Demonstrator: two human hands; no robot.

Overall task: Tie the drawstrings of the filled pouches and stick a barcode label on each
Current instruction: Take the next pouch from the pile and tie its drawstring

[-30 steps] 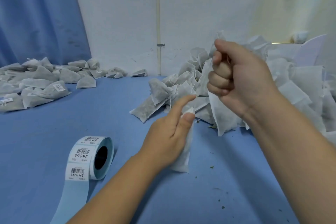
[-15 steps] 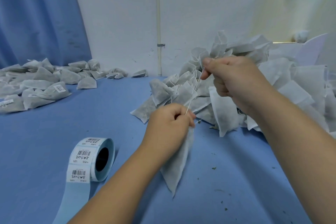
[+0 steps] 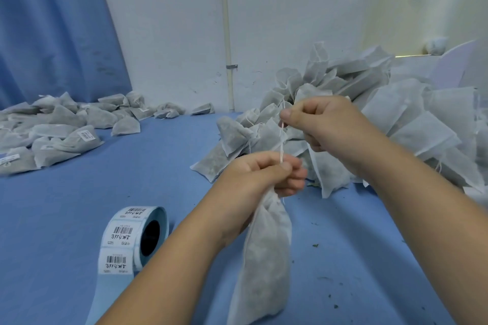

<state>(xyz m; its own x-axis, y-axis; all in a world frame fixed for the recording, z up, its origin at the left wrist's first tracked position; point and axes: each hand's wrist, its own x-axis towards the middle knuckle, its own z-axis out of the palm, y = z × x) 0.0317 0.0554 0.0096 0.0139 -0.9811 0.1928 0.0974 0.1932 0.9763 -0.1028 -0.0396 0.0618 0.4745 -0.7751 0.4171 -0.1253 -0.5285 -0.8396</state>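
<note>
A filled white mesh pouch (image 3: pixel 266 253) hangs below my left hand (image 3: pixel 261 179), which grips its gathered neck above the blue table. A thin white drawstring (image 3: pixel 281 144) runs straight up from that fist to my right hand (image 3: pixel 319 124), which pinches its upper end between thumb and forefinger. The roll of barcode labels (image 3: pixel 134 237) stands on its edge to the left of my left forearm, with its backing strip trailing toward me.
A large heap of untied pouches (image 3: pixel 396 119) fills the right side behind my hands. Several labelled pouches (image 3: pixel 58 126) lie at the far left along a blue curtain. The blue table (image 3: pixel 92 179) carries small dark crumbs at the front right.
My right hand has come down from a raised fist and now pinches the drawstring. The pouch, bunched in my left hand before, now hangs full length below it.
</note>
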